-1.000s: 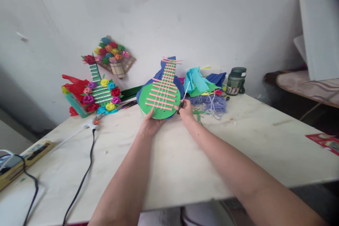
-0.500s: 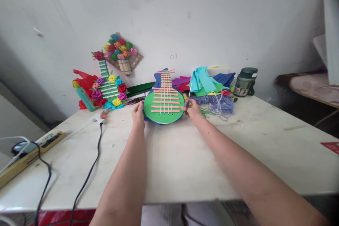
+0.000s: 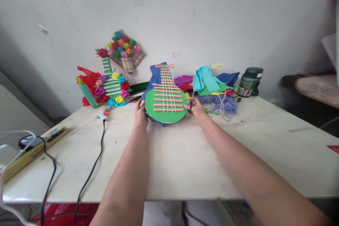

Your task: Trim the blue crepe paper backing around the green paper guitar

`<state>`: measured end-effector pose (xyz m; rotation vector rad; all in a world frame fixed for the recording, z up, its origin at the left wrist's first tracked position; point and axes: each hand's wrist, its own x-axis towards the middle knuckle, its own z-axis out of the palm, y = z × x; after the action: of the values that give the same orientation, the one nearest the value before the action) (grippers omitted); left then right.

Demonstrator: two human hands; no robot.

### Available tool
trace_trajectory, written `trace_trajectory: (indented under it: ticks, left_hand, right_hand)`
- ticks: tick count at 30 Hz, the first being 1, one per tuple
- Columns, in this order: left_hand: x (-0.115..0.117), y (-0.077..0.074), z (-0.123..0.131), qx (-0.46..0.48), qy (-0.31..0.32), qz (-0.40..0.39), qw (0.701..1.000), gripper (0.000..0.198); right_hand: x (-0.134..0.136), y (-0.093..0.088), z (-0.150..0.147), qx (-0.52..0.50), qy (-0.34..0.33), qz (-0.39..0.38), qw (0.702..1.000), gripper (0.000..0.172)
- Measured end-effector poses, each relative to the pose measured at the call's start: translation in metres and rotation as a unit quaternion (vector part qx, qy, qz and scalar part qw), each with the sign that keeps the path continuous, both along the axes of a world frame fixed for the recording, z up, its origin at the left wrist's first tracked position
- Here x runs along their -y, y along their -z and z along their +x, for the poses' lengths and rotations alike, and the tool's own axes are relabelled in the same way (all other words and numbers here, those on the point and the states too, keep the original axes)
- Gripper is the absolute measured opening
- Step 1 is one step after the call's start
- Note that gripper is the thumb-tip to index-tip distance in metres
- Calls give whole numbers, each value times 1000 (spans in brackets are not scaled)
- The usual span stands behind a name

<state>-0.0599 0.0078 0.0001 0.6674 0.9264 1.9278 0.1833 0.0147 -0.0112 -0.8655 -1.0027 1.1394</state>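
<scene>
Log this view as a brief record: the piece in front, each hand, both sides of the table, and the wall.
Piece: green craft guitar, pink bars, white strings, blue backing
Left hand: at the guitar's left edge
Right hand: holding a thin-bladed tool, blade up, beside the guitar
Table left: flowered guitar, glue gun, power strip
Table right: purple yarn, dark green bottle
Wall: flower basket decoration

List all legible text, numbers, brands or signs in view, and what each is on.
"217" (first character could be a Z): small reddish handwriting on the white wall.
Dark green lidded bottle: pale label and lower print, too small to read.
Teal plastic tube with yellow tip: any print too blurred.
No brand or sign legible.
</scene>
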Motion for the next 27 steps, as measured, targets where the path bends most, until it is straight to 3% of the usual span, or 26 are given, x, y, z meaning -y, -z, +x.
trace_trajectory:
  ticks: [5,8,12,19,27]
  left_hand:
    - [2,-7,-6,-56,-53,48,996,19]
    - [4,-7,0,-114,-54,20,992,27]
    - [5,-4,4,-100,-43,6,994,40]
    - [10,-5,3,-132,-30,-54,989,39]
    - [14,-10,8,-121,51,-65,989,42]
  right_hand:
    - [0,-2,1,10,19,-20,1000,52]
    - [1,-3,2,19,31,-24,999,49]
    - [2,-4,4,28,37,-27,999,49]
    - [-1,-2,6,20,41,-12,999,48]
    - [-2,-1,7,20,38,0,999,49]
